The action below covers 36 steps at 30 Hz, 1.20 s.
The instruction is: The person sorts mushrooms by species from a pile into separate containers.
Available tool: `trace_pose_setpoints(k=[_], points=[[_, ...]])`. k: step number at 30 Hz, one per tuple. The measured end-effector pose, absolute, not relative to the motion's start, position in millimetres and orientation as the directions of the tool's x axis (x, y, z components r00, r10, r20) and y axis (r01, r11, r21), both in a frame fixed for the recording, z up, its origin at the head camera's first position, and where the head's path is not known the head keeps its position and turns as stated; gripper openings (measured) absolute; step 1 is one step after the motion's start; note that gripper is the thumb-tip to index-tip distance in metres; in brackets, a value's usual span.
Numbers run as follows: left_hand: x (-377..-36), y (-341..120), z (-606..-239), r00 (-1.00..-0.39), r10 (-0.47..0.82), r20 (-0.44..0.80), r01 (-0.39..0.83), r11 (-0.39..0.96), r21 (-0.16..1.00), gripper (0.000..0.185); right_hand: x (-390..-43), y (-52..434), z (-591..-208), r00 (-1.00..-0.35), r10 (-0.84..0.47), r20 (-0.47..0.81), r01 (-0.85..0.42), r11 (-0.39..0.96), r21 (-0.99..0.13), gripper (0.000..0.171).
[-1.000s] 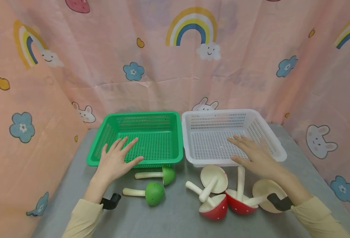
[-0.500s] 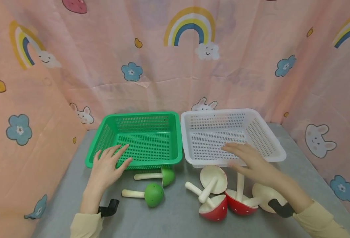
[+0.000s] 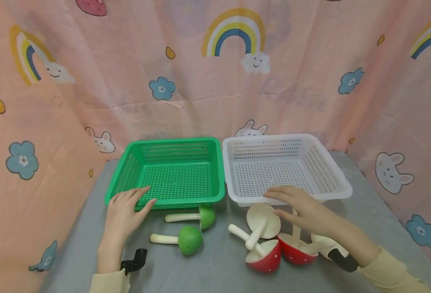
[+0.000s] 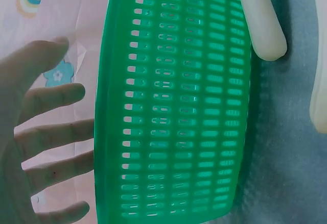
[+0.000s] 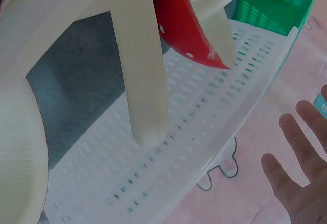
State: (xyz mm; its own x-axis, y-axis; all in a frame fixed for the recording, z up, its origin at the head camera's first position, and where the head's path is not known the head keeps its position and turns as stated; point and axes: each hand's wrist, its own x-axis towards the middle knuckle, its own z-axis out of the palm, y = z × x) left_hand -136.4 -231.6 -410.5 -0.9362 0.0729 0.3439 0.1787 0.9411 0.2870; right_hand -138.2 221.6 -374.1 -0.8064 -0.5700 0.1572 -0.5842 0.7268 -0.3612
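Note:
My left hand (image 3: 122, 217) hovers at the near left corner of the green basket (image 3: 220, 171), fingers spread and holding nothing. To its right, two toy mushrooms lie on their sides: a green mushroom (image 3: 207, 217) close to the basket and another green mushroom (image 3: 190, 240) nearer me. My right hand (image 3: 307, 209) is over the near rim of the white basket (image 3: 329, 179), fingers loosely extended with nothing in them. Beneath and beside it lie several red-capped mushrooms, among them a red mushroom (image 3: 268, 258) and a red mushroom (image 3: 297, 254); the right forearm partly hides one with a pale underside.
Both baskets stand side by side at the back of the grey table (image 3: 201, 272). A pink printed curtain (image 3: 201, 110) encloses the back and sides. Black wrist straps (image 3: 135, 261) are on both arms.
Both hands have drawn back toward me from over the baskets and come lower. The left has also shifted left. The mushrooms and baskets have stayed in place.

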Motion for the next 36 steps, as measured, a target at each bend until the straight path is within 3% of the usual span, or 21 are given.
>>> trace_pose_setpoints(k=[7,13,20,28,34,36], points=[[-134.0,-232.0,-418.3,-0.899,0.054,0.436,0.193,0.939,0.284,0.044,-131.4,215.7,-379.1,-0.784,-0.608,0.126,-0.611,0.720,-0.328,0.045],[-132.6,-234.1,-425.2,-0.857,0.034,0.513,0.204,0.939,0.278,0.043,-136.0,212.6,-391.7,-0.643,-0.740,0.197,-0.763,0.597,-0.249,0.040],[-131.6,-233.6,-428.6,-0.856,0.022,0.516,0.198,0.937,0.287,0.040,-138.3,205.1,-401.4,-0.508,-0.832,0.223,-0.861,0.491,-0.133,0.039],[-130.0,-232.8,-428.0,-0.866,0.012,0.499,0.193,0.930,0.312,0.034,-136.0,197.3,-399.8,-0.483,-0.865,0.133,-0.872,0.462,-0.160,0.036],[-129.5,-235.9,-427.2,-0.859,-0.013,0.512,0.186,0.924,0.334,0.030,-141.6,188.4,-405.5,-0.374,-0.912,0.166,-0.926,0.359,-0.115,0.026],[-129.4,-236.2,-427.6,-0.859,-0.012,0.511,0.184,0.925,0.332,0.030,-143.2,186.6,-407.6,-0.364,-0.919,0.154,-0.930,0.349,-0.116,0.026]])
